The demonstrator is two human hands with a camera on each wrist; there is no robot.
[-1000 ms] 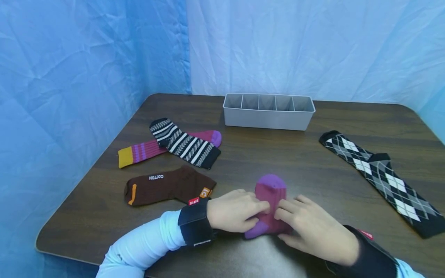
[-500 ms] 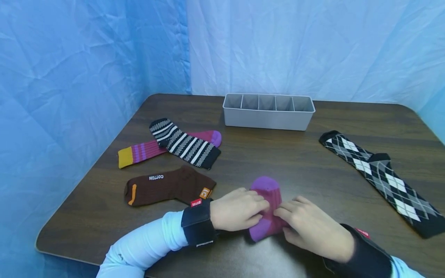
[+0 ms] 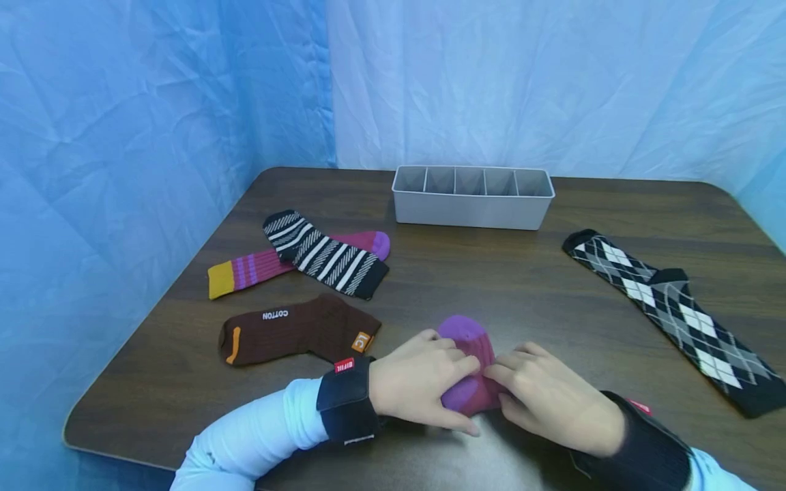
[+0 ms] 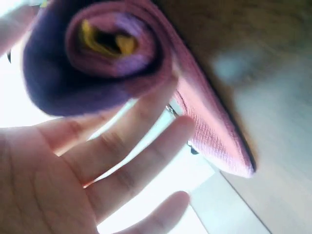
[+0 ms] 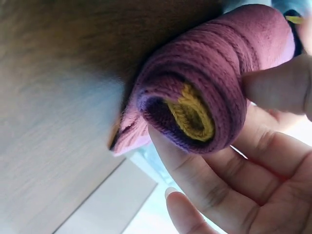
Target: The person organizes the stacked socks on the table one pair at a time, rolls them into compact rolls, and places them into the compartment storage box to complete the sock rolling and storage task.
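A magenta sock [image 3: 469, 354] with a purple toe lies at the near middle of the dark wooden table [image 3: 491, 286]. Its near end is rolled into a tight roll. My left hand [image 3: 424, 378] grips the roll from the left, and my right hand [image 3: 540, 392] pinches it from the right. In the left wrist view the sock roll [image 4: 97, 53] rests against my left fingers [image 4: 131, 156], purple outside with yellow at its core. In the right wrist view the magenta roll [image 5: 204, 92] sits between thumb and right fingers [image 5: 229, 185], its yellow cuff at the centre.
A grey divided organiser [image 3: 473, 204] stands at the back middle. To the left lie a black-and-white striped sock [image 3: 325, 256], a magenta sock with a yellow cuff [image 3: 245, 269] and a brown sock [image 3: 295, 327]. Argyle socks [image 3: 669, 307] lie to the right.
The roll has travelled towards the purple toe, so the flat part of the sock is shorter. Both hands have shifted slightly away from me with it.
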